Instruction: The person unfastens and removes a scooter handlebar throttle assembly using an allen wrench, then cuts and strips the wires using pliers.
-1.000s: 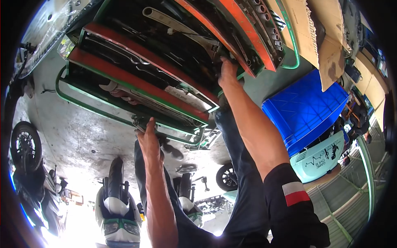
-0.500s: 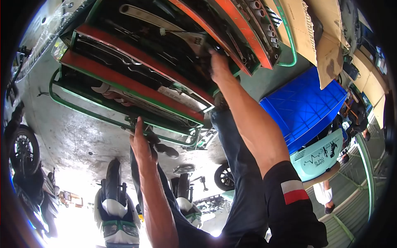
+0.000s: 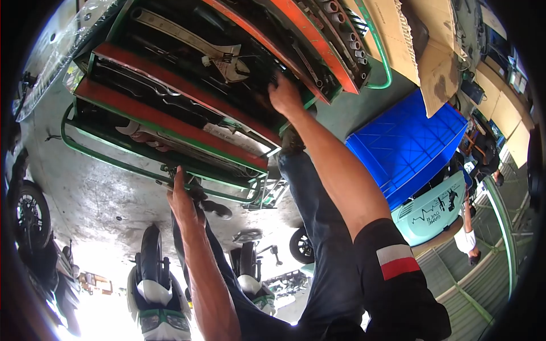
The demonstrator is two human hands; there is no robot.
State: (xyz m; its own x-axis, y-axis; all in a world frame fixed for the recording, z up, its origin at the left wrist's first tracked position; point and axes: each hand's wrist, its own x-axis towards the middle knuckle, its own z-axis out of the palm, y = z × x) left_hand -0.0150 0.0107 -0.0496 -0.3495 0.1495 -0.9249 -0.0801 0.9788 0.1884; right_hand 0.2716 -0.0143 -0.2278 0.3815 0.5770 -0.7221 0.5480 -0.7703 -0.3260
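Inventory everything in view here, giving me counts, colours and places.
Toolbox: one, red and green, top
Adjustable wrench: one, silver, middle compartment
Sockets: several, silver, toolbox's right-hand tray
Spanners: several, metallic, toolbox trays
Crate: one, blue, right
Cardboard: several pieces, brown, upper right
"GAME OVER" panel: one, pale green, below crate
Motorbikes: several, dark and white, bottom and left
Floor: grey
Other people: at least two, right
Left hand: bare, at toolbox's lower rail
Right hand: bare, middle compartment
Legs: two, dark blue trousers
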